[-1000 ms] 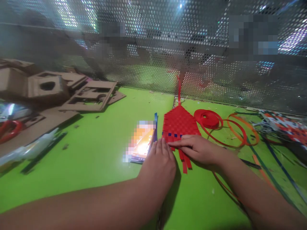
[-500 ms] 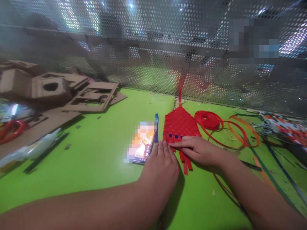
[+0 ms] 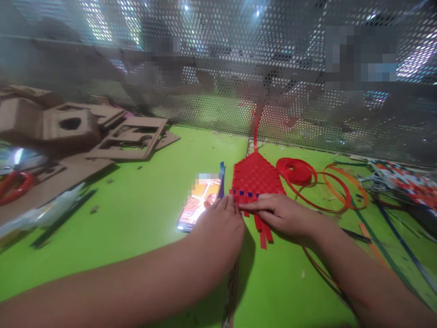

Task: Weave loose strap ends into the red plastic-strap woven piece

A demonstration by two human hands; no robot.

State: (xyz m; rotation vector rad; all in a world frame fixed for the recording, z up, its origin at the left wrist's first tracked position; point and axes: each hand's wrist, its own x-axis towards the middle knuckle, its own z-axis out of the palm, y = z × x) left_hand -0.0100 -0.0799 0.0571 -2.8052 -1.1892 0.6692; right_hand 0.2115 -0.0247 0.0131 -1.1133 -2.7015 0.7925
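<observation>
A red woven piece, made of flat strips with a row of small blue squares near its lower edge, lies on the green table. Loose red strip ends hang from its bottom. At its lower left corner my left hand has its fingers together, closed on a red strip end; the thumb is hidden. My right hand lies across the lower edge, index finger stretched out flat and pressing on the weave. Left of the piece, a blue strip stands out beside a lit phone, partly covered by my left hand.
A coil of red strip lies to the right, with orange, green and blue strips beyond. Cardboard pieces, red-handled scissors and a plastic-wrapped item are at left. A perforated metal panel closes off the back.
My left hand has shifted slightly left and up, and a small red strip end now shows at its fingertips. The phone's screen picture has changed. My right hand stays in place.
</observation>
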